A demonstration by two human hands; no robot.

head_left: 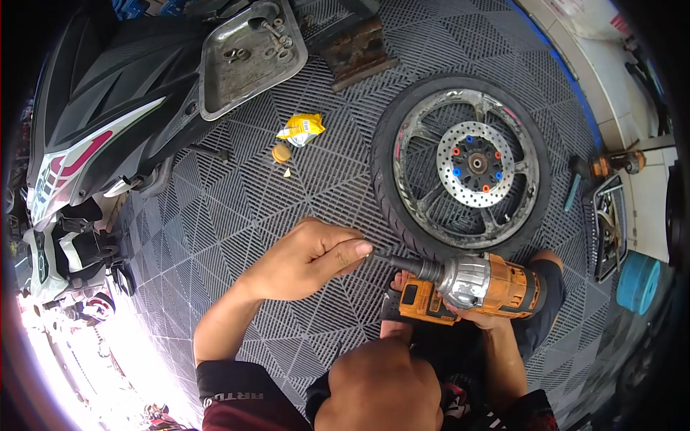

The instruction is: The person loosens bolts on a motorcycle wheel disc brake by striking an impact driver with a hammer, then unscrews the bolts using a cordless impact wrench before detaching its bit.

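Note:
My right hand [485, 316] is wrapped around the handle of an orange and black cordless impact wrench [503, 286] with a silver front housing. A dark bit [399, 261] sticks out of its nose and points left. At the bit's tip, my left hand [316, 258] is closed in a pinch of thumb and fingers; what lies between them is too small and hidden to name. Just beyond the tool lies a motorcycle wheel [405, 201] with its tire, flat on the floor. Its brake disc [453, 183] faces up, with red and blue bolts around the hub.
A metal tray [237, 86] with loose nuts and washers stands beside a motorcycle [100, 133]. A yellow packet [302, 128] and a small yellowish round container [281, 154] lie on the grey tiles. At right are a hammer [576, 176], a tool case [607, 233] and a blue cylinder [638, 282].

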